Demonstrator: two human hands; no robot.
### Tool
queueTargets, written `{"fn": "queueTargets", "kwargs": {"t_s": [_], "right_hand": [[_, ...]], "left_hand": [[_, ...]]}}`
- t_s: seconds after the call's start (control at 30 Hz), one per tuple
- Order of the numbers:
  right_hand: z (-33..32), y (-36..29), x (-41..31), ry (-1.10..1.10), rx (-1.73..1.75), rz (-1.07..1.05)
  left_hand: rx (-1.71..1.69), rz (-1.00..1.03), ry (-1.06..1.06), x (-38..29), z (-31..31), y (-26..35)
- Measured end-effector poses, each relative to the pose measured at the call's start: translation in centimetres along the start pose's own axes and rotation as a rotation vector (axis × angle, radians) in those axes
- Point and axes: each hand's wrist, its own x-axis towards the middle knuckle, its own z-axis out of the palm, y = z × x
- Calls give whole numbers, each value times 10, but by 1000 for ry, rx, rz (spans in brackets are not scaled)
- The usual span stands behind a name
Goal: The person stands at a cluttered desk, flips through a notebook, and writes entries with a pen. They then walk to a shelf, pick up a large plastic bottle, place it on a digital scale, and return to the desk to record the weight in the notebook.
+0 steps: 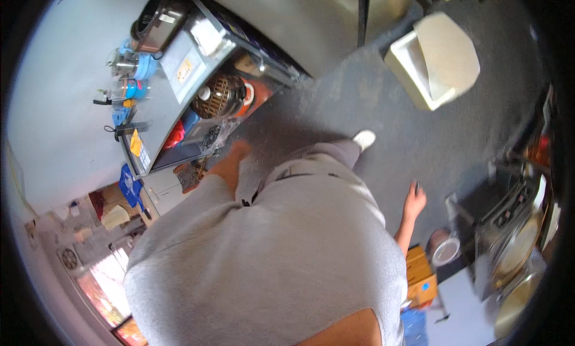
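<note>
My left hand (240, 149), blurred, hangs beside the lower shelf of a cabinet; whether it holds anything cannot be made out. On the right, my right hand (415, 199) is closed round a small dark object (417, 188) over the grey floor (404, 153). One white shoe (364, 139) shows ahead of my body. The lower shelf holds a dark appliance with a slatted cover (218, 96), a red item (175, 135) and clear plastic wrapping. Jugs with blue parts (146, 66) and a dark, shiny appliance (157, 24) stand on the cabinet top (157, 92).
A white bin with a tilted lid (447, 54) stands on the floor ahead to the right. A large pale cabinet or appliance (314, 18) rises ahead. To the right are a round container (444, 249), wooden drawers (420, 274) and a cluttered rack (507, 220).
</note>
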Motion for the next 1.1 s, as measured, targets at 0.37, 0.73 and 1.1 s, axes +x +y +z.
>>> {"fn": "queueTargets", "kwargs": {"t_s": [0.37,0.73,1.1], "right_hand": [[-50,197,-52,109,551,1138],[-163,286,157,205,560,969],[-325,300,616,430,186,337]], "left_hand": [[-743,759,731,-10,-394,395],[-532,405,662,105,-436,537],[-799,320,188,83,-495,631]]}}
